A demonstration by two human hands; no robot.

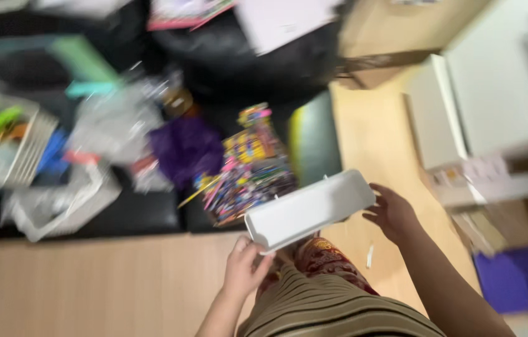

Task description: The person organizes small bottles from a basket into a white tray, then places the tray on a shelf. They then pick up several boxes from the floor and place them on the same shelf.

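Head view: left hand (243,269) pinches the white tray (309,210) at its near corner, right hand (391,213) spread beside its far end; keeping it level seems wise above the wooden floor (89,287).

Blurred view. Left hand (243,269) grips near end of white rectangular tray (306,211); right hand (392,212) open, fingers at its far end. Tray tilted over wood floor (89,287), beside heap of colourful pens (248,168) w/ purple cloth (184,148).

Smooth white plastic tray (304,209), matt wooden floor (89,281)
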